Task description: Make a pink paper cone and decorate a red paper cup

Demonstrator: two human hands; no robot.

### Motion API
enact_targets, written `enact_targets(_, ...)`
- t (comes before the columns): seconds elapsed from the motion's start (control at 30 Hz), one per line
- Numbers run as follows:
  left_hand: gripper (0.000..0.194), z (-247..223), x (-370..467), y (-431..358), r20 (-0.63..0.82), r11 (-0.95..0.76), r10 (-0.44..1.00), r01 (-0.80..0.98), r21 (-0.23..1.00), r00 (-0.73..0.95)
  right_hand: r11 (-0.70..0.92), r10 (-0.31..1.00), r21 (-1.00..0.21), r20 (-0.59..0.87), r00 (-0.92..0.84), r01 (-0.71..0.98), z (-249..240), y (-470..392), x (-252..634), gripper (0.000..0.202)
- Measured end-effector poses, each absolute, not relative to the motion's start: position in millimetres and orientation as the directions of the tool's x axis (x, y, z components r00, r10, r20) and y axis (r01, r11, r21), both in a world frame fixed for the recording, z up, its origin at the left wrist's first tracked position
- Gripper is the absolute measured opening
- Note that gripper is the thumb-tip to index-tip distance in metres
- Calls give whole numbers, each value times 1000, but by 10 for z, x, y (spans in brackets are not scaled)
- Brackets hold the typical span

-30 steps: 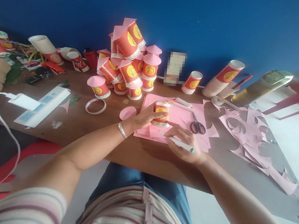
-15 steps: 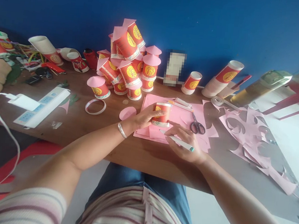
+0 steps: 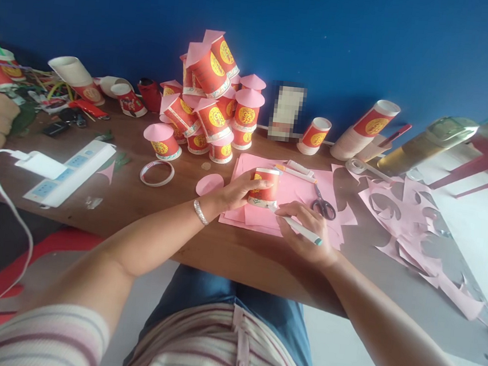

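Observation:
My left hand [image 3: 239, 192] is closed around a red paper cup [image 3: 264, 193] with a yellow emblem, its thumb across the front. The cup has a white band with green marks at its lower edge. Between the fingers of my right hand [image 3: 306, 230] is a white marker [image 3: 302, 230] with a green end, its tip at or close to that band. Pink paper sheets [image 3: 261, 222] lie beneath both hands. Black-handled scissors [image 3: 325, 207] rest on the sheets, just beyond my right hand. A pink paper disc [image 3: 210, 185] lies left of the cup.
Red cups with pink cone tops [image 3: 209, 116] are piled at the back. A tape roll [image 3: 157, 173] and a power strip [image 3: 70, 175] lie to the left. Pink offcuts [image 3: 413, 222], stacked cups [image 3: 363, 134] and a bottle [image 3: 429, 140] are on the right.
The marker's tip has moved from slightly left of and below the cup's lower edge to its lower right edge. My left hand still holds the cup in nearly the same place.

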State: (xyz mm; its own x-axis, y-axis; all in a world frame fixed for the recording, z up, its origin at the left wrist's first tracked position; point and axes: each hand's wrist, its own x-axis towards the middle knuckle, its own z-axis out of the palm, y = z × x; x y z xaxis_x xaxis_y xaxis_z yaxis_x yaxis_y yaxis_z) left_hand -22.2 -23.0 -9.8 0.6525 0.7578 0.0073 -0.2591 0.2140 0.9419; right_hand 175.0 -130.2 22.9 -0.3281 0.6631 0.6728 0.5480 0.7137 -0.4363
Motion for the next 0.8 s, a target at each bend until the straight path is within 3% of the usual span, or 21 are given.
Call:
enact_targets(0.2,43,-128,-232,-212,55,147,752,-249,957,656,695,676,-428,663,-322,578,179,-1291,1766,10)
enact_targets(0.8,41,-55,-198,-246,32,219,757,-300,929,653,658,676,-384,680,-283,648,138,-1295,1763,13)
